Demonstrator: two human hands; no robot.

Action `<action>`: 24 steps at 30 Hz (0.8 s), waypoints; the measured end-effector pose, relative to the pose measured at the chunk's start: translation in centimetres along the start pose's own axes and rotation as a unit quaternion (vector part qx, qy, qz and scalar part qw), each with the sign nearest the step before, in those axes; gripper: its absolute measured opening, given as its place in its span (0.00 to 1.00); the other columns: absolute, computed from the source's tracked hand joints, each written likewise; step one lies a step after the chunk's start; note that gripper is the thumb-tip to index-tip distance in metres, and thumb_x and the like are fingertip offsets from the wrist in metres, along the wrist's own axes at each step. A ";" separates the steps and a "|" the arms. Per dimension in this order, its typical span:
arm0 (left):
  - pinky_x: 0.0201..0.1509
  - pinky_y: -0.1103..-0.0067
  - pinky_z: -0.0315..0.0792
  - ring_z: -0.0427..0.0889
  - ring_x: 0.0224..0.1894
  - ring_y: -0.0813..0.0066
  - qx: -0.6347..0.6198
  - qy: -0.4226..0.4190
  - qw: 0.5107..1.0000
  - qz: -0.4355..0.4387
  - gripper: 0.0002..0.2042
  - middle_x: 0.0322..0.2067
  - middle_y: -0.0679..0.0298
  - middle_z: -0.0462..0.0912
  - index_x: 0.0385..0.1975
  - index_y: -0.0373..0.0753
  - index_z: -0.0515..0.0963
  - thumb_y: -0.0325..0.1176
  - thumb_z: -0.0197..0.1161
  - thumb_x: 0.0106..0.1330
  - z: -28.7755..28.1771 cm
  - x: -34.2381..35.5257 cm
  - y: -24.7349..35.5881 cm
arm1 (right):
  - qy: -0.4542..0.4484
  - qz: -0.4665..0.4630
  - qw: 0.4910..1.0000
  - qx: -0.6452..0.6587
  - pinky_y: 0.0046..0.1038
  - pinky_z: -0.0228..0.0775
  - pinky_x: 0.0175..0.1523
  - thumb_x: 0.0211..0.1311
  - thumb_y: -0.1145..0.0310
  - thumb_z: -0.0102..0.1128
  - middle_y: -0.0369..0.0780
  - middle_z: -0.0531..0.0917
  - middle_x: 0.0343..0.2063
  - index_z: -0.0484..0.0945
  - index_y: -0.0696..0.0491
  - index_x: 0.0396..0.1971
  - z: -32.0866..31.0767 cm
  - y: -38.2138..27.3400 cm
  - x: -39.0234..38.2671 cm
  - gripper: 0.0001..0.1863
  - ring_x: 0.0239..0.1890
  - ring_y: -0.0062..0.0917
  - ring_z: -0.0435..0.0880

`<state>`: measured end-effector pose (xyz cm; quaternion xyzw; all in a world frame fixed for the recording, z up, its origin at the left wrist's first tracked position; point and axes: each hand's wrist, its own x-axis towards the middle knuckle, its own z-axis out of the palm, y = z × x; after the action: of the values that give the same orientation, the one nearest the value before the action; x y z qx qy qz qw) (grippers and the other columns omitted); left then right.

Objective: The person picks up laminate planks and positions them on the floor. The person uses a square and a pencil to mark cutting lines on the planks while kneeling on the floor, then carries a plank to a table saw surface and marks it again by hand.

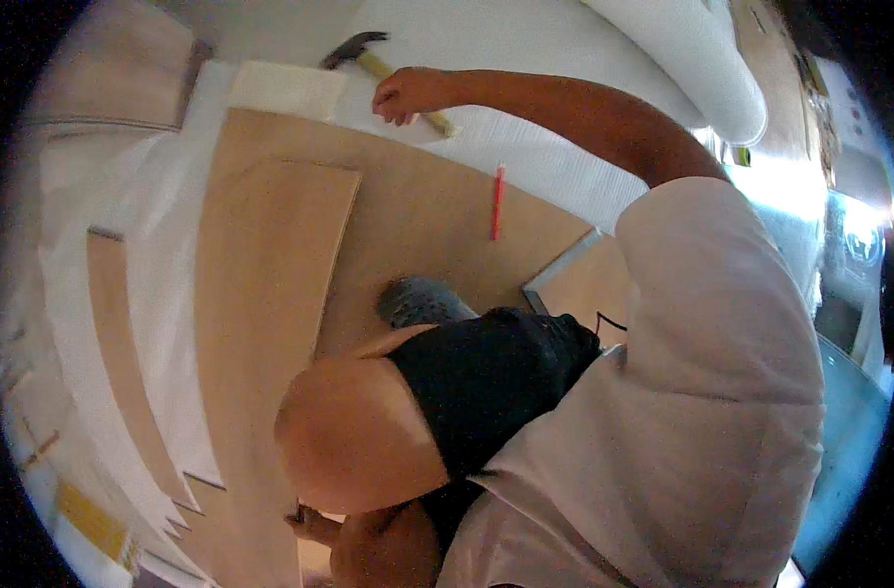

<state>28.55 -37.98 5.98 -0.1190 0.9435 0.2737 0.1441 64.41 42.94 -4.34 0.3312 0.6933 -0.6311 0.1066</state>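
At the top of the view, a hammer (378, 61) with a dark head and a pale wooden handle is grasped by the right hand (408, 93), whose fingers are curled around the handle near its lower end. The hammer lies over white foam underlay (525, 147), just beyond the far edge of the laid wooden planks (408, 196). The right arm is stretched out from a pale sleeve toward the top of the picture.

A red pencil (497, 201) is seen lying on the planks, apart from the hammer and nearer the person. A loose plank (261, 323) is laid lengthwise over the floor at the left, with strips of white underlay beside it. A bare knee (354, 431) and dark shorts fill the middle foreground, and a grey shoe (418, 302) is planted on the planks behind them.

Low in the picture, the left hand (315, 524) is partly hidden below the knee, resting at the plank's near end; whether it is clenched or released cannot be told.
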 end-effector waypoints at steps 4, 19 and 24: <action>0.44 0.71 0.76 0.77 0.43 0.67 -0.001 -0.047 0.999 0.017 0.15 0.43 0.56 0.79 0.54 0.27 0.72 0.30 0.52 0.73 2.9 3.3 3.2 | 0.100 0.062 0.931 -0.346 0.34 0.76 0.51 0.72 0.62 0.47 0.41 0.84 0.41 0.76 0.57 0.49 -0.1 2.0 -14.4 0.16 0.44 0.31 0.83; 0.40 0.68 0.80 0.80 0.40 0.65 -0.274 -0.036 0.959 -0.060 0.17 0.40 0.57 0.80 0.51 0.29 0.74 0.38 0.54 0.73 7.2 2.3 -3.0 | 0.101 0.042 0.868 -0.485 0.40 0.65 0.63 0.61 0.73 0.51 0.46 0.75 0.57 0.69 0.51 0.61 16.4 13.0 -24.9 0.26 0.58 0.40 0.74; 0.39 0.67 0.81 0.81 0.39 0.64 -0.371 -0.044 0.921 -0.115 0.18 0.40 0.57 0.81 0.50 0.30 0.74 0.40 0.54 0.73 12.3 3.0 -5.6 | 0.262 0.095 0.913 -0.299 0.39 0.74 0.50 0.56 0.73 0.56 0.46 0.77 0.47 0.72 0.53 0.49 15.1 14.1 -22.1 0.18 0.51 0.42 0.76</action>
<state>30.04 -36.30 -7.66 -0.2591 0.7470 0.5906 0.1612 85.48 21.29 -5.91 0.5015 0.8179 -0.2718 0.0746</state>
